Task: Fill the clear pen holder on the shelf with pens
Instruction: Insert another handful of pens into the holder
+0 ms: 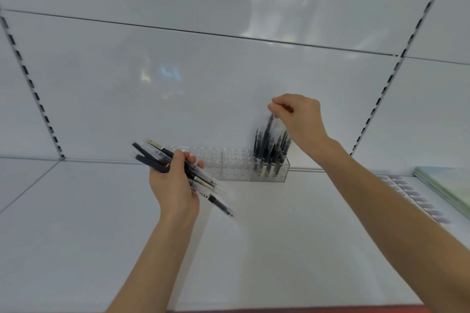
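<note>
At the near edge of the shelf: a reddish-brown strip (305, 310) runs along the bottom of view, and two bare forearms reach up and over it.
Shelf: a plain white shelf (279, 249), wide and flat, seen from just below eye level.
Left hand: the left hand (175, 183) hovers above the shelf, fingers curled round a loose bundle of pens (150, 162). The bundle fans out slantwise, dark caps up to the left, tips down to the right.
Right side of the shelf: a row of small greyish tags (417, 198) lies flat, and just beyond it a stack of pale green sheets (452, 185).
Clear pen holder: the clear pen holder (234, 165) stands at the back of the shelf against the wall panel, a long block of several compartments dotted with holes.
Standing pens: a cluster of dark standing pens (277, 150) sits upright in the holder's right-end compartment only.
Right hand: the right hand (297, 119) is raised over that compartment, thumb and forefinger pinching the top of a tall pen (267, 132) whose lower end is in among the cluster. The tip is blurred.
Back wall: a glossy white back panel (203, 84), with a slotted upright (381, 99) on the right and another on the left.
</note>
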Action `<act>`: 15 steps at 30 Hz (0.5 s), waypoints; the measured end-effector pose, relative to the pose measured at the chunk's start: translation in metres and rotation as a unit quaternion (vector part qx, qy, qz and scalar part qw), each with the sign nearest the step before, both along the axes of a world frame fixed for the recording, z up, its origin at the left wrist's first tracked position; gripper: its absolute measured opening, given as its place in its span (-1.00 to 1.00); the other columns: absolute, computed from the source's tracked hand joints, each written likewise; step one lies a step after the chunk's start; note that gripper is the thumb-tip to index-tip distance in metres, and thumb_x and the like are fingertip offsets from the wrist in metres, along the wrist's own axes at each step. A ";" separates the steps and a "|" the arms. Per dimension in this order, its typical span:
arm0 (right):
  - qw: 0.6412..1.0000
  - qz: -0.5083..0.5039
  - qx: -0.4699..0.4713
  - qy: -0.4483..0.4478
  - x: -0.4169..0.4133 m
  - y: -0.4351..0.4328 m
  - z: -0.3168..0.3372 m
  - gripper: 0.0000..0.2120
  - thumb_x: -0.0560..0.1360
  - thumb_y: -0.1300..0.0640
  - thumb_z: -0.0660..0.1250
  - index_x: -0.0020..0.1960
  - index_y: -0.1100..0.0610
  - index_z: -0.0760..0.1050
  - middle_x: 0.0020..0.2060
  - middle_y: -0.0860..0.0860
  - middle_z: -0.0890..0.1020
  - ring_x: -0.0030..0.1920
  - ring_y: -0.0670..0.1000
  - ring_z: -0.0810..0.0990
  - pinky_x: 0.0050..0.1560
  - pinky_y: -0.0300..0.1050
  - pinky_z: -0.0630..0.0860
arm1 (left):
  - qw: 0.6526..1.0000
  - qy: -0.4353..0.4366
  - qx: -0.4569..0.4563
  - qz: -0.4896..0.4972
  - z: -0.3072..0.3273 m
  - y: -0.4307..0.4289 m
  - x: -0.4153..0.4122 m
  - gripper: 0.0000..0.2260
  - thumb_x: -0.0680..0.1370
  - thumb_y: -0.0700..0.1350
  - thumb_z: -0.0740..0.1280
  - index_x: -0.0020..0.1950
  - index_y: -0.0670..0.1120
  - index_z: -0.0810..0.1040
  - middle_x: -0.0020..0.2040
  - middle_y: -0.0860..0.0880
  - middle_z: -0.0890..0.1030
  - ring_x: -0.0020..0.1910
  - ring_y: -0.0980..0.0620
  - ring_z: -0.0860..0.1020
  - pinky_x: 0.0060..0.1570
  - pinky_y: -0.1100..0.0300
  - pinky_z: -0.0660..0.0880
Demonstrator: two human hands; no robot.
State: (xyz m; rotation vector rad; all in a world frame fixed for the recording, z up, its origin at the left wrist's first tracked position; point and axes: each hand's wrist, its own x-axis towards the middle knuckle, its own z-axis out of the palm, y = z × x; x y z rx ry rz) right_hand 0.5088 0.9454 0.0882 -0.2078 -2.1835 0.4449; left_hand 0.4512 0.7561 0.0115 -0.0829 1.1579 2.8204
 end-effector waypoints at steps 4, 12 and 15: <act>1.000 0.005 -0.004 -0.020 0.001 -0.001 -0.013 -0.74 0.50 0.23 0.30 -0.14 0.47 0.51 -0.27 0.36 0.59 -0.20 0.32 0.53 -0.08 0.14 0.45 | 1.000 -0.002 0.003 0.002 -0.001 0.000 0.000 -0.85 0.56 -0.26 0.24 -0.21 -0.12 0.39 -0.33 -0.03 0.45 -0.43 0.14 0.48 -0.26 0.21 0.58; 0.993 -0.038 -0.006 -0.108 -0.004 -0.003 -0.018 -0.82 0.52 0.11 0.28 0.02 0.21 0.53 -0.10 0.10 0.66 -0.07 0.10 0.57 0.02 0.03 0.49 | 1.000 -0.004 0.000 0.000 0.001 0.000 -0.001 -0.84 0.56 -0.26 0.24 -0.22 -0.13 0.39 -0.33 -0.04 0.45 -0.41 0.13 0.48 -0.25 0.20 0.59; 0.992 -0.044 0.006 -0.116 -0.006 0.001 -0.016 -0.83 0.53 0.13 0.27 -0.03 0.22 0.56 -0.13 0.10 0.66 -0.09 0.10 0.57 -0.02 0.01 0.48 | 1.000 -0.001 0.000 0.002 0.001 0.000 -0.001 -0.86 0.55 -0.26 0.24 -0.20 -0.13 0.40 -0.33 -0.04 0.46 -0.42 0.14 0.49 -0.25 0.20 0.59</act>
